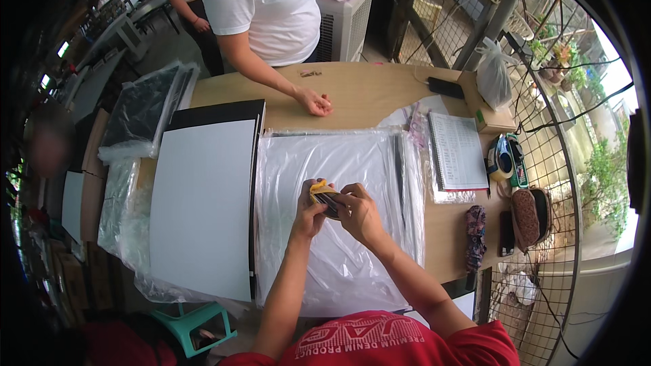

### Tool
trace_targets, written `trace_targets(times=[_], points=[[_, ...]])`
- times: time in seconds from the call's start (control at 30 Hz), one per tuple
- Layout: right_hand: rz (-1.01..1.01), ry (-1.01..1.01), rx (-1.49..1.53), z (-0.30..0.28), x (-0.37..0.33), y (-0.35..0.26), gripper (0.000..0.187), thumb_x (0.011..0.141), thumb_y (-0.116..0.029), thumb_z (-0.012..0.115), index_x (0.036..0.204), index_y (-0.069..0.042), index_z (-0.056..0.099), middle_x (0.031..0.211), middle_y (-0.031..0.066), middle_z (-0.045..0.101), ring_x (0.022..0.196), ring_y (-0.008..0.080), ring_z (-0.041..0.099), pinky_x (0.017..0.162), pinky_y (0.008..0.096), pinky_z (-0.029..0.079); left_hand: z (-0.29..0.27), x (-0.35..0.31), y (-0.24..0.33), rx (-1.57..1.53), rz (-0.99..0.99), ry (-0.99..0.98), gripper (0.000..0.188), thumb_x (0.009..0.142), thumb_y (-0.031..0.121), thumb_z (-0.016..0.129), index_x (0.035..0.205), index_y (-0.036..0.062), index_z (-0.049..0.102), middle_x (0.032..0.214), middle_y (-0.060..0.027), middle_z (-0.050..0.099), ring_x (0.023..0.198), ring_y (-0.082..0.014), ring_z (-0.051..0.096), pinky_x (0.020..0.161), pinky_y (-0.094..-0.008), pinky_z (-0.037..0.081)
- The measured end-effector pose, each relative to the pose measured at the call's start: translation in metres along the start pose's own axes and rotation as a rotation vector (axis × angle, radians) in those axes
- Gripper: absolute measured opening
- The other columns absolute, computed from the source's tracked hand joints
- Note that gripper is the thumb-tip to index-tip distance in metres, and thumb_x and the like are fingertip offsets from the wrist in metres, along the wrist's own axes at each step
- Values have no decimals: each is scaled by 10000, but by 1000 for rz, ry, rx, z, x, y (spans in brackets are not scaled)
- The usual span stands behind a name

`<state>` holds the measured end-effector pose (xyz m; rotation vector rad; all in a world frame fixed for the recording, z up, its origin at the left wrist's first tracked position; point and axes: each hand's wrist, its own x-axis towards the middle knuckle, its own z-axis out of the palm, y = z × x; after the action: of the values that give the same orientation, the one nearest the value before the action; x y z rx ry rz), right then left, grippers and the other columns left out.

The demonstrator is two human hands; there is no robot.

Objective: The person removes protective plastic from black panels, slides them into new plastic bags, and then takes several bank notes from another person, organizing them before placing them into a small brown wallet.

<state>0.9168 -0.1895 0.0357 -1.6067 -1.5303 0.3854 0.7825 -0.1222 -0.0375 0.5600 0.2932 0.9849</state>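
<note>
Above the plastic-wrapped white panels (325, 264) on the table, my two hands meet around a small wallet-like pouch (325, 198), yellow at its top with a dark, layered inside. My left hand (308, 211) grips its left side, fingers wrapped round it. On the other side my right hand (362, 214) has its thumb and fingers closed at the pouch's edge, partly over its opening. What lies inside is too small to make out. Left of the wrapped panels lies a white board (203, 210) on a black one.
Across the table (380, 85) stands a person in a white shirt (264, 7), one hand resting near the far side. Rightward lie a spiral notebook (458, 152), tape roll (500, 163), folded umbrella (475, 230) and brown pencil case (525, 213). Wire mesh (549, 257) borders the right.
</note>
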Motion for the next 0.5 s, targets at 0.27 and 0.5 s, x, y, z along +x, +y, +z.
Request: trace_targets(times=[0.27,0.5], points=[[-57,-78,-173,-3,4,-17,237,749,-116,691,981,-83,728,986,172,608,961,328,593,762,406,522,6,0,0,50,51,-47,547,700,-119,541,1191,93,429,1251,-67,427,1270,-256,455,1038,-373,443],[47,-189,-129,-6,12,-20,199,783,-119,664,968,-85,730,991,149,624,931,322,610,764,407,532,6,1,3,92,56,-50,511,707,-105,528,1174,79,430,1235,-68,438,1239,-239,486,1031,-371,449]])
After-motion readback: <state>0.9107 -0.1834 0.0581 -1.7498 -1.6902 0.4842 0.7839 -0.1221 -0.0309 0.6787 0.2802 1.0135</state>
